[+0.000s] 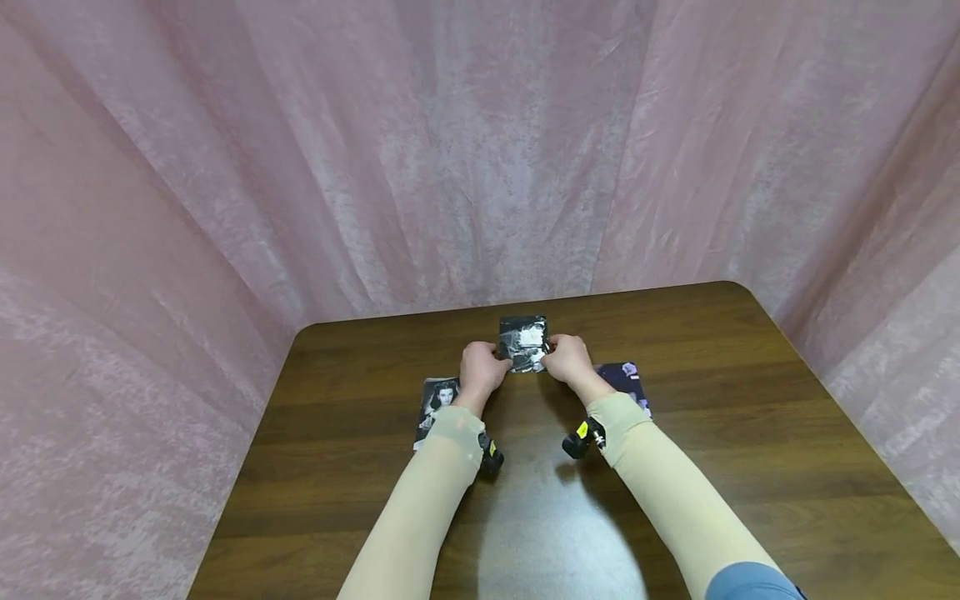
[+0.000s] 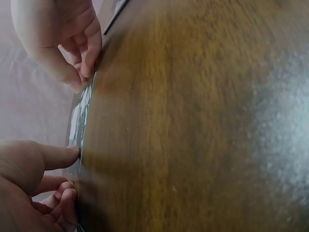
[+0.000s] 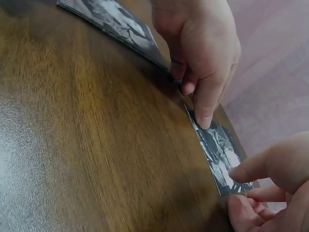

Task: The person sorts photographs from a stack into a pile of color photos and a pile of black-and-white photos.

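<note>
A black-and-white photo card (image 1: 523, 343) lies flat near the table's far middle. My left hand (image 1: 480, 367) pinches its left edge; in the right wrist view the left hand's index fingertip (image 3: 205, 118) presses on the card (image 3: 219, 157), the other fingers curled. My right hand (image 1: 570, 358) pinches the right edge, with a finger (image 3: 244, 170) on top and the thumb at the near edge. In the left wrist view the card (image 2: 79, 116) shows edge-on between the left hand's fingertip (image 2: 67, 152) and the right hand's fingers (image 2: 87, 63).
A second photo, a portrait (image 1: 437, 407), lies left of my left wrist and shows again as a portrait photo (image 3: 113, 21) in the right wrist view. A third photo (image 1: 626, 379) lies partly under my right forearm. The dark wooden table (image 1: 750, 467) is ringed by pink curtains (image 1: 480, 150).
</note>
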